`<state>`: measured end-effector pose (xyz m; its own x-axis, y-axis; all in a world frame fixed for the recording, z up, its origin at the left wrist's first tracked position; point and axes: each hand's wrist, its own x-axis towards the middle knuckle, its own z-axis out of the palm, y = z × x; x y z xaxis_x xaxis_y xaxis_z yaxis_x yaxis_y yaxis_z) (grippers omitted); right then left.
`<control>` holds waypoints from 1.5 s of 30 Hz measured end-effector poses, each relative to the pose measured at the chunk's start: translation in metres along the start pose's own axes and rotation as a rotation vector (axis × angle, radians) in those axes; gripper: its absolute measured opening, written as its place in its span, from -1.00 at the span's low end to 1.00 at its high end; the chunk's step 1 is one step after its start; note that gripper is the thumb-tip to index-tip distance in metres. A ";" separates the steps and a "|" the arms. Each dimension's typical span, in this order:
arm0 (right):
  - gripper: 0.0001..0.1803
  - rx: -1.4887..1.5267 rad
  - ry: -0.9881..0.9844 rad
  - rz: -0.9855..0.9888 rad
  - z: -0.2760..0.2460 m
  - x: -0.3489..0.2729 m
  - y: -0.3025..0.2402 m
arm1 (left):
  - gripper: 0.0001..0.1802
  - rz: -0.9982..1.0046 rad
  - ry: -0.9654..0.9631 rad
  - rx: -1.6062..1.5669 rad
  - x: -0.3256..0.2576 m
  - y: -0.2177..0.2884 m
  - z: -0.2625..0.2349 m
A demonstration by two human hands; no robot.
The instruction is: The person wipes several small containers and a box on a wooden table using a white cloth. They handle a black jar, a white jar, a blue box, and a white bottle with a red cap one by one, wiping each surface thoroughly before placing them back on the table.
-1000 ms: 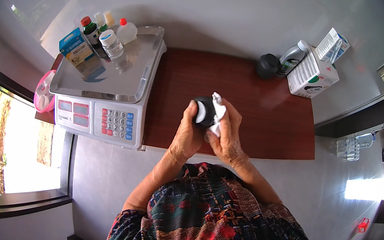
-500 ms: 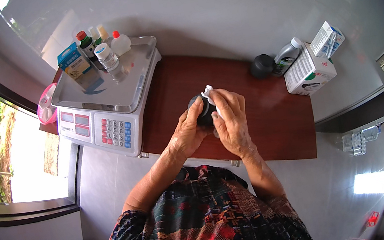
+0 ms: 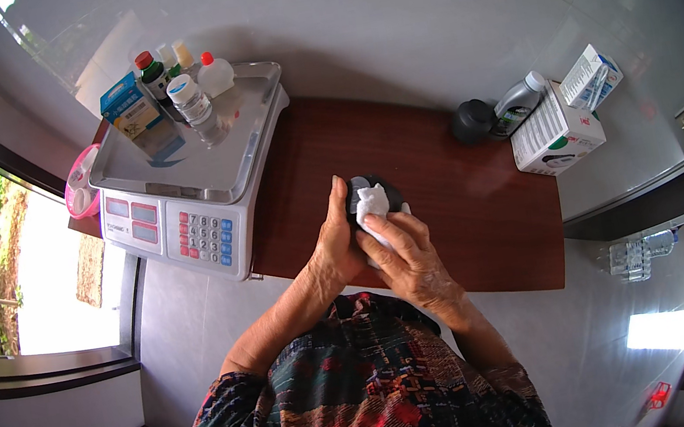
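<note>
My left hand (image 3: 337,245) holds a black, rounded container-like object (image 3: 394,193) from its left side, thumb up along its edge. Its exact kind cannot be made out, as fingers and cloth cover much of it. In my right hand (image 3: 411,263) is a crumpled white cloth or tissue (image 3: 371,204), pinched and pressed onto the object's top. Both hands are in front of my body, over the front part of the reddish-brown table (image 3: 469,234).
On the left stands a digital scale (image 3: 184,224) with a metal tray bearing a blue box (image 3: 133,108) and several bottles. A pink basket (image 3: 83,183) is beside it. Toward the back right are a black jar (image 3: 471,121), a grey bottle (image 3: 518,103) and white boxes (image 3: 554,137).
The black object has tilted, with more of its top facing up. My right hand has moved down and nearer, and the cloth now lies across the object's top.
</note>
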<state>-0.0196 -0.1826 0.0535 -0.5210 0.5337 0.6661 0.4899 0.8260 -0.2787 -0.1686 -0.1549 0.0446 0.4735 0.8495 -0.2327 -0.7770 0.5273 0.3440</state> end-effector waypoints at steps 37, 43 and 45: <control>-0.73 0.761 0.811 0.714 -0.064 0.035 0.035 | -0.47 -0.056 0.026 0.183 -0.009 0.002 -0.004; -0.78 0.146 0.315 0.287 -0.019 0.032 -0.001 | -0.43 0.025 0.011 -0.005 0.000 -0.002 -0.004; -0.73 -0.003 0.312 0.134 0.000 0.033 0.000 | -0.44 -0.002 -0.060 -0.067 0.001 -0.002 -0.003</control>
<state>-0.0367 -0.1650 0.0751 -0.2133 0.5557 0.8036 0.5420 0.7516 -0.3759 -0.1679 -0.1546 0.0409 0.4975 0.8492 -0.1773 -0.8012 0.5281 0.2815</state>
